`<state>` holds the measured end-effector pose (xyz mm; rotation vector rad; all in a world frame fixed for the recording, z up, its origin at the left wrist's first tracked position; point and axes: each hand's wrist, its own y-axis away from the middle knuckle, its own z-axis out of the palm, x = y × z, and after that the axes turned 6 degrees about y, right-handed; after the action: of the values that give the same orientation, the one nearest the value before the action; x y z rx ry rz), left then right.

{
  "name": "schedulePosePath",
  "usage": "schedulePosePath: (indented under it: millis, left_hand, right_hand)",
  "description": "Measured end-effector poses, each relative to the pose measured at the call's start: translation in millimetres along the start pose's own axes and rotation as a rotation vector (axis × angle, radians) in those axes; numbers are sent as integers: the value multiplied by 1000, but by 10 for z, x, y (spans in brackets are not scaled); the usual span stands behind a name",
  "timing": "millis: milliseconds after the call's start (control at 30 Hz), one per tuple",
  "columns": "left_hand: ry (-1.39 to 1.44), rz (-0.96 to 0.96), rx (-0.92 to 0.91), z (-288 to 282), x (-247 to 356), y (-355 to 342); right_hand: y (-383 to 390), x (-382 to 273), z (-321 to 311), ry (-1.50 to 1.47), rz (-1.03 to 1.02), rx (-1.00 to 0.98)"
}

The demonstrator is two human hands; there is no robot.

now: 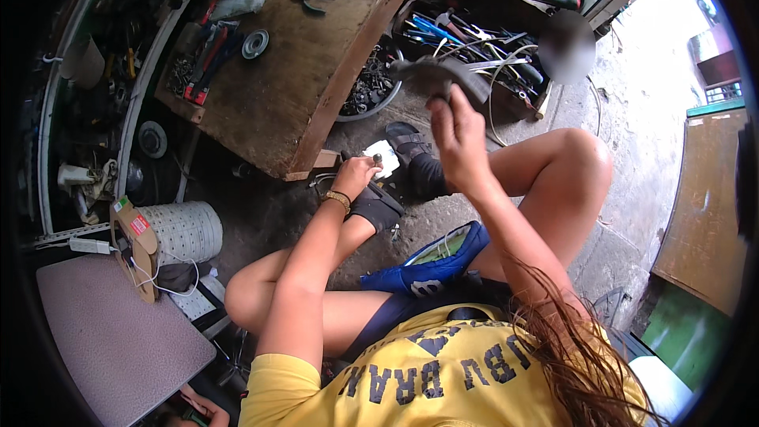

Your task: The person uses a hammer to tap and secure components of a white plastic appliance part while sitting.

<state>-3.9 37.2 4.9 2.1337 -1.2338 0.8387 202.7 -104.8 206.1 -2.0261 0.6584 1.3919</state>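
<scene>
Dark metal, smeared by blur, makes the head of the hammer-like tool [468,84] that I hold raised in my right hand [460,136]; that grip is wrapped firmly round the tool, with the head above the knuckles; lower and to the left, my left hand [354,176] has its grip pinching a small metal piece [378,160] at the fingertips; the piece sits low between my feet, in front of a white scrap [389,156] whose material I cannot tell, just beside a dark sandal [407,142]; a gold-coloured band [337,200] circles my left wrist; a blue bag [431,261] lies against my lap; ahead of me stands a brown wooden worktop [277,103], with pliers [313,6] and a round metal disc [254,44] lying on it; a basin [393,93] of small dark parts stands by its right side, and farther right a drawer-like box [541,103] is heaped with hand tools [455,32]; to my left, a white perforated cylinder [190,229] stands beside a speckled panel [118,332].
</scene>
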Motion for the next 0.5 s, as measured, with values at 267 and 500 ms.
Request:
schedulePosePath:
  millis: [267,500]
  left_hand:
    - [-37,71,-21,80,-12,-104]
    - [-82,89,-36,56,121,-128]
  right_hand:
    - [312,722,359,393,193,-334]
    - [473,923,397,624,228,-462]
